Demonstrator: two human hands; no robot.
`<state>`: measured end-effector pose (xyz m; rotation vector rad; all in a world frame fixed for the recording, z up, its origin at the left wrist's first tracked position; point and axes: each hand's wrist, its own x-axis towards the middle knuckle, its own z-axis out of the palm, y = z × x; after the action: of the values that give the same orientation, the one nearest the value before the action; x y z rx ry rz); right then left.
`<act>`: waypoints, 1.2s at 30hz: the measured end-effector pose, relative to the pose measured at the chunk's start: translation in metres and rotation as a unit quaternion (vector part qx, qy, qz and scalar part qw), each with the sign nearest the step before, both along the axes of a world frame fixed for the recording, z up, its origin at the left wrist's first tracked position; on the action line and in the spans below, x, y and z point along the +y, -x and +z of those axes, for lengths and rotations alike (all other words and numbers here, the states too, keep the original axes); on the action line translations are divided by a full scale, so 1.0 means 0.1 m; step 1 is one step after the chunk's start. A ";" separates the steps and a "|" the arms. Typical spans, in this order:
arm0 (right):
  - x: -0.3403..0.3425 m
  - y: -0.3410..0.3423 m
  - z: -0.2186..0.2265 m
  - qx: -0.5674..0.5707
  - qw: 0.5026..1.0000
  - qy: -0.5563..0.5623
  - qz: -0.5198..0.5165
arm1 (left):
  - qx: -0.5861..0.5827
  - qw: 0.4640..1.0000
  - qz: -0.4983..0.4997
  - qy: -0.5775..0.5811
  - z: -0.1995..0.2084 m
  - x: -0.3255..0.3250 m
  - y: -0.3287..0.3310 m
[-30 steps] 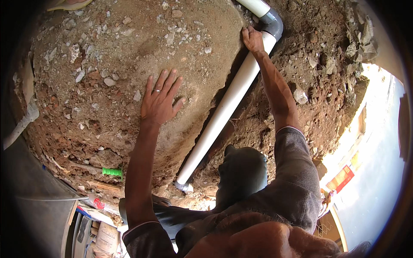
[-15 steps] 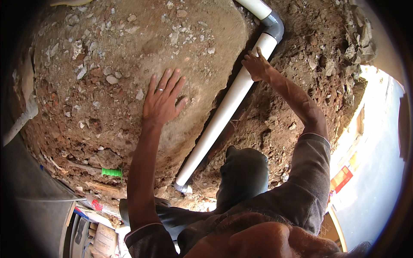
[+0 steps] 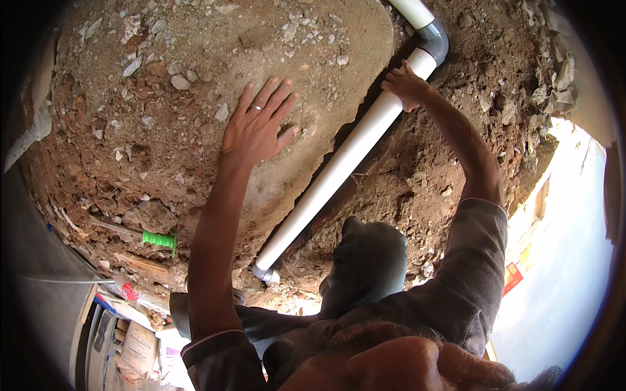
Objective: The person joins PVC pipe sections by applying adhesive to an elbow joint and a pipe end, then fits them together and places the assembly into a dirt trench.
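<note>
Pipe point(image 3: 334, 171), white and straight, lies along a dark groove point(image 3: 347, 129) in packed earth point(image 3: 319, 78), slanting from one o'clock to seven about the middle of the view. At one o'clock the right hand point(image 3: 407, 87) clasps it near its upper end, fingers bent over the pipe's ten o'clock side; their undersides are hidden, so how tightly they press cannot be told. Just past that hand, also at one o'clock, a grey elbow point(image 3: 438, 44) joins the pipe to a second white length point(image 3: 412, 12), which runs off the upper edge. A dark grey fitting point(image 3: 262, 272) sits on the lower end at seven o'clock. At eleven o'clock the left hand point(image 3: 255, 128) lies palm down on the earth, fingers spread and pointing toward one, thumb standing apart toward two, a silvery ring point(image 3: 257, 108) on one finger. A pale stone point(image 3: 222, 112) sits just beside it, toward ten. Between eight and nine o'clock lies a bright green handle point(image 3: 158, 239), well apart from both hands. A dark-clad knee point(image 3: 370, 264) rises at five o'clock, and a red piece point(image 3: 513, 278) shows near four.
</note>
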<state>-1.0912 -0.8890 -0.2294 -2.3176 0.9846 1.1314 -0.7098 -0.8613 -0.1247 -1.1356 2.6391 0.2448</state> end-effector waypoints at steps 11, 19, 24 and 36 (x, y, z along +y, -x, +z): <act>0.25 0.21 -0.08 -0.231 0.764 0.303 -0.520 | 0.002 1.000 0.002 0.004 0.01 0.01 -0.02; -0.30 0.61 -0.39 -0.152 0.494 0.316 -0.795 | -0.007 1.000 0.005 -0.011 -0.01 -0.01 0.02; -0.33 0.64 -0.48 -0.173 0.462 0.314 -0.811 | 0.000 1.000 0.000 -0.008 -0.02 -0.02 0.04; -0.81 0.67 -1.00 -0.087 0.779 0.311 -0.538 | 0.025 1.000 -0.012 -0.010 -0.08 -0.07 0.12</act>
<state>-1.1579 -0.9697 -0.3290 -1.5833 2.3862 0.0897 -0.7219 -0.8679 -0.1330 -1.1056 2.6847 0.2985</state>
